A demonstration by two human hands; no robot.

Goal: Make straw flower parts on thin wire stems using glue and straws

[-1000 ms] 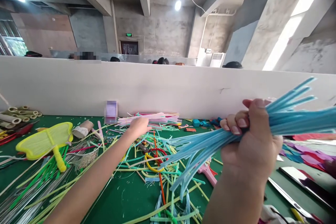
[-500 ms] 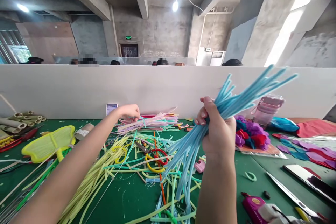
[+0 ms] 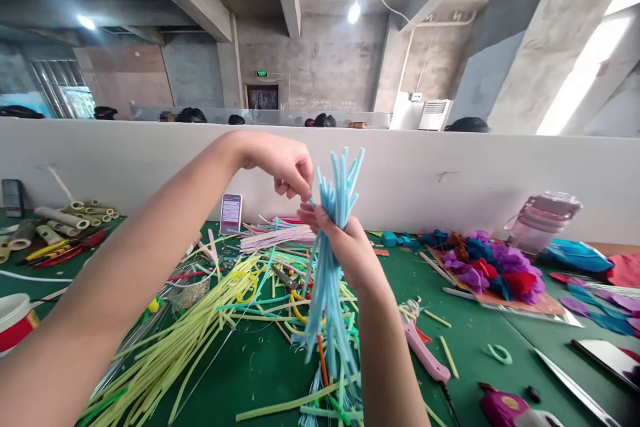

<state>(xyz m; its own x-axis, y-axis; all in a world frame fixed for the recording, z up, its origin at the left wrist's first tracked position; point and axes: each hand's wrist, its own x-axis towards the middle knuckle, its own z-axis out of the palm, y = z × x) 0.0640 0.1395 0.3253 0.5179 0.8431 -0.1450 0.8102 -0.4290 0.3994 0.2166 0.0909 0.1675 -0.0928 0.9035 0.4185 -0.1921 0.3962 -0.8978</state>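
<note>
My right hand (image 3: 350, 247) is closed around a bundle of light blue pipe cleaners (image 3: 330, 280), held nearly upright above the table; their tops fan out above the thumb. My left hand (image 3: 287, 167) is beside the bundle's upper left, with thumb and fingers pinched together close to the right fingertips. A small blue bit shows at the pinch, but what it belongs to is hidden. Below lie loose yellow-green pipe cleaners (image 3: 175, 340) and a bunch of pink ones (image 3: 280, 238). Scissors with yellow handles (image 3: 300, 310) lie partly behind the blue bundle.
A phone (image 3: 231, 213) leans against the white partition (image 3: 425, 173). Purple, red and blue flower pieces (image 3: 493, 267), a pink bottle (image 3: 544, 221), a pink glue gun (image 3: 425, 350) and large scissors (image 3: 575, 383) are on the right. Bamboo pieces (image 3: 65, 217) and pliers (image 3: 65, 253) lie at left.
My left hand has risen from the pink bunch to the blue bundle. My right hand has brought the bundle leftward and turned it from slanted to nearly upright. The view has shifted left.
</note>
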